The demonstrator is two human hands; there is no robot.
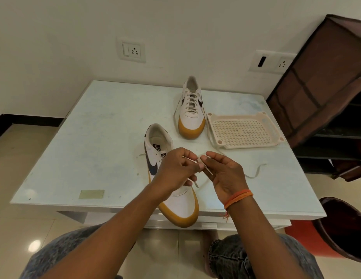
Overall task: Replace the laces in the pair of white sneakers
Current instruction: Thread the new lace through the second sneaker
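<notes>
White bench (91, 141) against pale wall: left hand (173, 170) and right hand (224, 174), each grip pinching cream lace (205, 168) over near sneaker (181, 206); laced sneaker (191, 113) and slotted tray (244, 131) beyond hands.

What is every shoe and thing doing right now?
Near white sneaker with tan toe: mostly unlaced, toe over the table edge.
Far white sneaker with tan toe: laced, upright.
White lace: loose, pinched by both hands.
Left hand: pinching.
Right hand: pinching.
Beige plastic perforated tray: empty.
</notes>
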